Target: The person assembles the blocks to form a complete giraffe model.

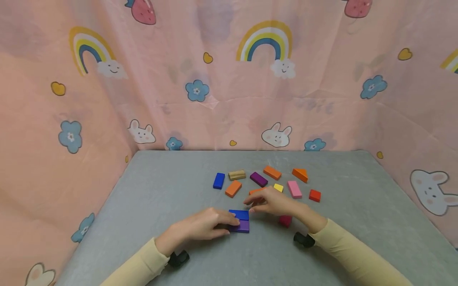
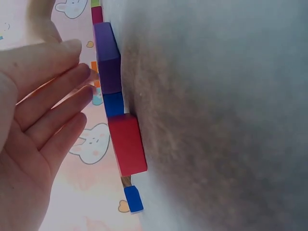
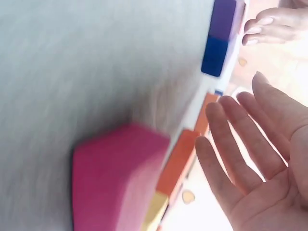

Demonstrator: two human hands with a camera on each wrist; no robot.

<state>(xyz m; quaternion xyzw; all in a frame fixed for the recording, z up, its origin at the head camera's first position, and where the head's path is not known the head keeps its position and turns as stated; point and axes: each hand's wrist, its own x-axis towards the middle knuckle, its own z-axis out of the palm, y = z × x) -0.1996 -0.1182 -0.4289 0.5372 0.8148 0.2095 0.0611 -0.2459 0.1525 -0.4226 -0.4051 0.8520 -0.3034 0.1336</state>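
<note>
A blue block [image 1: 239, 214] and a purple block [image 1: 242, 227] lie side by side on the table, their long sides together. My left hand [image 1: 205, 223] is over their left end, its fingertips at the tops of the two blocks. In the left wrist view, a red block [image 2: 127, 144] shows near the blue one; the left hand hides it from the head view. My right hand [image 1: 277, 202] hovers just right of the blue block, fingers loosely bent and holding nothing. Below its palm lies a crimson block [image 1: 285, 221], partly covered.
Farther back lie another blue block [image 1: 219, 180], a wood-coloured block [image 1: 237, 174], a dark purple block [image 1: 259, 179], several orange blocks [image 1: 233, 188], a yellow block [image 1: 278, 187], a pink block [image 1: 295, 189] and a red block [image 1: 315, 195]. A patterned curtain [image 1: 222, 119] borders the grey table [image 1: 161, 186].
</note>
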